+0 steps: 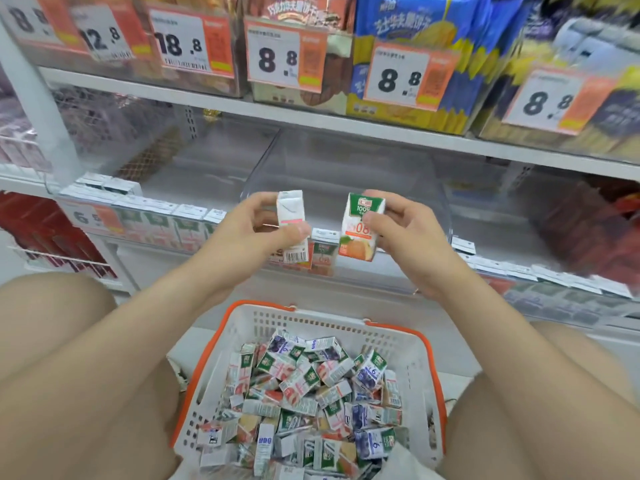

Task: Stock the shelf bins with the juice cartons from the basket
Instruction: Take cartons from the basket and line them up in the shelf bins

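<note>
My left hand [252, 223] pinches a small white juice carton [291, 216] upright, its side panel and barcode facing me. My right hand [398, 220] holds a second juice carton [358, 226] with a green top and an orange fruit picture. Both cartons hover just in front of a clear shelf bin [339, 174] on the middle shelf. One carton [323, 252] stands at the bin's front edge between my hands. Below, a white basket with an orange rim [221, 327] sits between my knees, filled with several loose juice cartons [311, 386].
A row of cartons [156, 223] fills the bin to the left, behind a price tag. More cartons [554, 282] lie in the bin at the right. The upper shelf [311, 116] carries snack packs and large price tags. Red packs [41, 230] sit at far left.
</note>
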### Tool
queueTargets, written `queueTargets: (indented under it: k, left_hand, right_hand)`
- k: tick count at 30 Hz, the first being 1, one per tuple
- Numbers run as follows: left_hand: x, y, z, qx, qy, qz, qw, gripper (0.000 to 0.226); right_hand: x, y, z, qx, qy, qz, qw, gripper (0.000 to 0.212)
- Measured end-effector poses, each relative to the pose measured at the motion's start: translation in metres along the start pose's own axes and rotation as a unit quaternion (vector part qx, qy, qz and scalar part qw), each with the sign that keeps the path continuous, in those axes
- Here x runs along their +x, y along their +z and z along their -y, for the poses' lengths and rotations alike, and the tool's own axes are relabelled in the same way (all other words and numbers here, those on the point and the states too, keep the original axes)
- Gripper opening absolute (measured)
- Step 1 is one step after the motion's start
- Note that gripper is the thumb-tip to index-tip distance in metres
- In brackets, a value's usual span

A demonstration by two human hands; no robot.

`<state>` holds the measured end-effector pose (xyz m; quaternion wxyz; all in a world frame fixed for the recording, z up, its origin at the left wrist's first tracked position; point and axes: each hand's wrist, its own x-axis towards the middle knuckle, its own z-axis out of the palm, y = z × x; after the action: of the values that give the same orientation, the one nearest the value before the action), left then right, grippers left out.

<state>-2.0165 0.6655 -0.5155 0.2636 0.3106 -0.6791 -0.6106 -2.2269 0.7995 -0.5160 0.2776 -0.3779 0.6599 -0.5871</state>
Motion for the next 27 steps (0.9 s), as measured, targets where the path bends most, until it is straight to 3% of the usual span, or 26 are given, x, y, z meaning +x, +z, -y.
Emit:
queueTargets:
  k: [4,8,12,17,22,27]
  left_hand:
    - [0.011,0.012,0.003,-0.066,-0.048,-0.028,0.996,0.036]
    - [0.015,0.015,0.003,-0.044,-0.036,-0.007,0.998,0.024]
    - [0.017,0.016,0.009,0.015,-0.030,-0.022,0.999,0.023]
    - [0.019,0.018,0.010,0.013,-0.026,-0.025,0.999,0.023]
    - [0.017,0.019,0.013,0.037,-0.023,-0.026,0.999,0.025]
    - [0.014,0.016,0.009,0.047,-0.018,-0.024,0.998,0.026]
  right_hand:
    - [0.000,0.001,-0.004,0.007,0.000,-0.024,1.000,0.031]
    - [0.001,-0.003,-0.003,-0.042,-0.048,-0.063,0.996,0.029]
    - [0.007,-0.010,-0.013,-0.206,-0.133,-0.113,0.963,0.035]
    - [0.018,-0.003,-0.032,-0.396,-0.151,-0.035,0.905,0.035]
    - [0.028,0.009,-0.034,-0.416,-0.038,0.017,0.909,0.024]
    - [0.030,0.007,-0.031,-0.474,-0.032,0.088,0.876,0.033]
